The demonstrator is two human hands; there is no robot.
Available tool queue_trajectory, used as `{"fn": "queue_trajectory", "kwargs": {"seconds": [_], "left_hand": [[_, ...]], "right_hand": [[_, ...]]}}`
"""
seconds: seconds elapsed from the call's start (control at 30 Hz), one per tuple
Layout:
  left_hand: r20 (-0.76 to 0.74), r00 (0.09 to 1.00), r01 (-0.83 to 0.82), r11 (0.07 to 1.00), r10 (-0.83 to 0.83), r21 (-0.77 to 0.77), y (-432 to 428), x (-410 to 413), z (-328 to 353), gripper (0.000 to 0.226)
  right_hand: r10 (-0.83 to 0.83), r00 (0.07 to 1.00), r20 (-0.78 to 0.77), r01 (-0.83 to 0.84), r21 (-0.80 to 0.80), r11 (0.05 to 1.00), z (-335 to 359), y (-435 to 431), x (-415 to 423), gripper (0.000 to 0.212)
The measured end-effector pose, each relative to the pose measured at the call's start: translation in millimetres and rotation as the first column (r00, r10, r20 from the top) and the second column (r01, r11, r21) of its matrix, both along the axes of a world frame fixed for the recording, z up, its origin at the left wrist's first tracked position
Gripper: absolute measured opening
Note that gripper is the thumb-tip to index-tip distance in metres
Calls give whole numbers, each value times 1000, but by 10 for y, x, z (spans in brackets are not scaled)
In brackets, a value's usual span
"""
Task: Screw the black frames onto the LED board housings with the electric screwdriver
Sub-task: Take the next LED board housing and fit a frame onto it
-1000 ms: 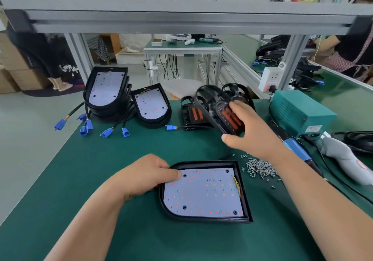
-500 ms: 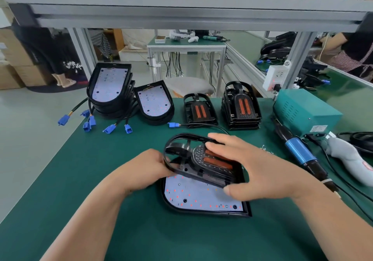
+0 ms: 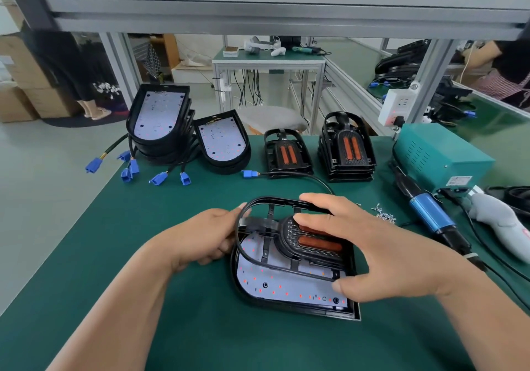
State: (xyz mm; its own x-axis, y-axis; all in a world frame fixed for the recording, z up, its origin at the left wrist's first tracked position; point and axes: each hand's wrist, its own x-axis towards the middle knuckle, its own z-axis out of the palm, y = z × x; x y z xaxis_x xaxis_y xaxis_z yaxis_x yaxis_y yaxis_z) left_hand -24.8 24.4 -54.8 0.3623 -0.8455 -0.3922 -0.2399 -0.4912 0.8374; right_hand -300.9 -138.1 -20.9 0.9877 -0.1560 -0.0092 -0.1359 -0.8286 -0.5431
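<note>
Black frame [image 3: 275,227] sits tilted over the LED board housing [image 3: 286,290] on the green bench mat [image 3: 143,256] — long axis left-right, rounded end toward the left hand [image 3: 206,238], orange-strip end to the right. Left hand pinches the frame's curved rim; right hand [image 3: 372,250] spans the orange-strip end, thumb at the near edge. The housing holds a white LED board, partly covered. Electric screwdriver [image 3: 430,216] lies to the right, beside loose screws [image 3: 384,215].
</note>
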Motion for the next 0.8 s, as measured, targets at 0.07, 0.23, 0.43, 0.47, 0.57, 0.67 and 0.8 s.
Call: {"fn": "queue_trajectory", "kwargs": {"seconds": [0.07,0.23,0.43,0.47,0.57,0.67,0.8], "left_hand": [[-49,999,-8,1000,8,8,-1,2,14,60],[-53,997,55,998,-55,-5,3,7,28,74],[-41,996,77,997,-77,-7,11,-3,37,74],[-31,996,87,996,-87,-8,11,-3,40,74],[7,992,126,992,-126,-6,11,-7,35,75],[25,987,158,987,-158,1,16,-10,39,70],[48,988,148,989,-147,-6,19,-14,36,72]], "right_hand": [[3,1000,3,-3,-41,999,3,28,-45,97],[-1,1000,6,2,-202,979,21,129,-105,96],[25,999,38,-6,-429,903,15,282,-93,92],[33,999,26,-18,-425,905,13,303,-88,91],[44,998,-35,-54,-387,921,20,340,-58,90],[33,998,-57,-52,-374,926,24,334,-51,91],[15,997,-79,-44,-382,923,19,340,-75,93]]}}
